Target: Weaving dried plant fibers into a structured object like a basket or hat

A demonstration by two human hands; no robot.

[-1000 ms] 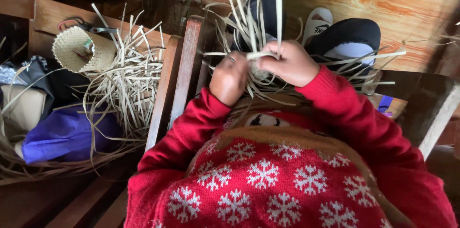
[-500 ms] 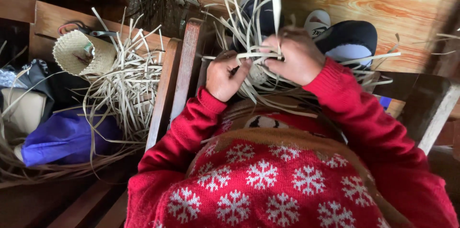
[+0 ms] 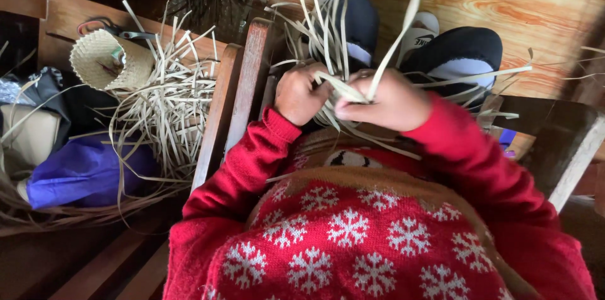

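I sit in a red sweater with white snowflakes. My left hand (image 3: 301, 94) and my right hand (image 3: 386, 101) meet over my lap, both gripping a half-woven piece of pale straw strips (image 3: 337, 54). Loose strip ends fan upward and sideways from the weave. My right thumb and fingers pinch one long strip that rises to the upper right. The woven part itself is mostly hidden under my hands.
A pile of loose straw strips (image 3: 165, 108) lies on the wooden bench at left, beside a small woven basket (image 3: 104, 60), scissors (image 3: 110, 28) and a purple cloth (image 3: 85, 171). My dark shoes (image 3: 454, 54) rest on the wooden floor. Wooden chair arms flank me.
My hands have shifted slightly toward me and closer together. The right hand now pinches a long strip that leans up to the right, where it earlier stood upright.
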